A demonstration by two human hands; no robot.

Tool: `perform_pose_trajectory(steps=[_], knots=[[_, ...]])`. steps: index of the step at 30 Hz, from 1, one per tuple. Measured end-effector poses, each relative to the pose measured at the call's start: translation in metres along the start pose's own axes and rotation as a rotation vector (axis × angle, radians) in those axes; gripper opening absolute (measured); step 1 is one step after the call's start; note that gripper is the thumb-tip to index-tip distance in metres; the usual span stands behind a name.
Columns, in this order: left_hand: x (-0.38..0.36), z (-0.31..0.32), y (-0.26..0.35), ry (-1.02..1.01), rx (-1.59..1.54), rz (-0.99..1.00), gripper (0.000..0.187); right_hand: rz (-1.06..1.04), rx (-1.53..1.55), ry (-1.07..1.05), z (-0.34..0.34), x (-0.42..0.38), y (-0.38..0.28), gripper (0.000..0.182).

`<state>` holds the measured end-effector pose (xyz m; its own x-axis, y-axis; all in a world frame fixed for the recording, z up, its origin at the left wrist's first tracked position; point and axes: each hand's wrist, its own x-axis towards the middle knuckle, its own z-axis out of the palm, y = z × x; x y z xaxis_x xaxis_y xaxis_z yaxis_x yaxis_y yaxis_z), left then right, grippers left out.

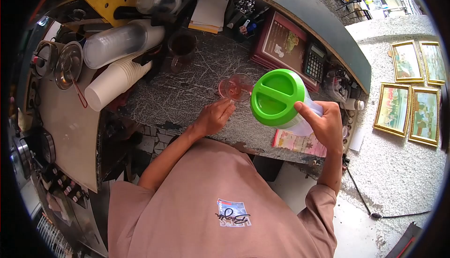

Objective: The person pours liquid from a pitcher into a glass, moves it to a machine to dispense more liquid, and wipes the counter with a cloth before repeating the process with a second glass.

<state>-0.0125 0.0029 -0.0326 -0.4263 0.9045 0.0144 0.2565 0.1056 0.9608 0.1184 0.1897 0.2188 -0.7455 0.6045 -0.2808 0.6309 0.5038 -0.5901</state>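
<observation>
A clear glass [238, 88] with reddish contents stands on the dark, scratched counter. My left hand [214, 118] is closed at the glass's near side, its fingertips gripping it low; the exact hold is partly hidden. On the right, a translucent pitcher [307, 112] with a bright green lid [277, 97] is tilted toward the glass, its lid edge close to the rim. My right hand [324, 123] is wrapped around the pitcher, with the thumb by the lid. No stream of liquid can be made out. Beneath the pitcher lies a pink printed sheet [300, 143].
A dark glass mug [182, 44] stands at the back left, near stacked paper cups [115, 85] and clear plastic cups [115, 44]. Maroon menu books [286, 40] and a calculator [315, 61] sit at the back right, below a raised ledge [300, 9].
</observation>
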Motion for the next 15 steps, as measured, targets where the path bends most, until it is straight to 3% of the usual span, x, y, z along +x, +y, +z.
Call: perform_pose_trajectory(steps=[15], knots=[[0.0004, -0.0027, 0.0034, -0.018, -0.008, -0.004, 0.028, 0.013, -0.022, -0.029, -0.0051, -0.0006, -0.0017, 0.049]])
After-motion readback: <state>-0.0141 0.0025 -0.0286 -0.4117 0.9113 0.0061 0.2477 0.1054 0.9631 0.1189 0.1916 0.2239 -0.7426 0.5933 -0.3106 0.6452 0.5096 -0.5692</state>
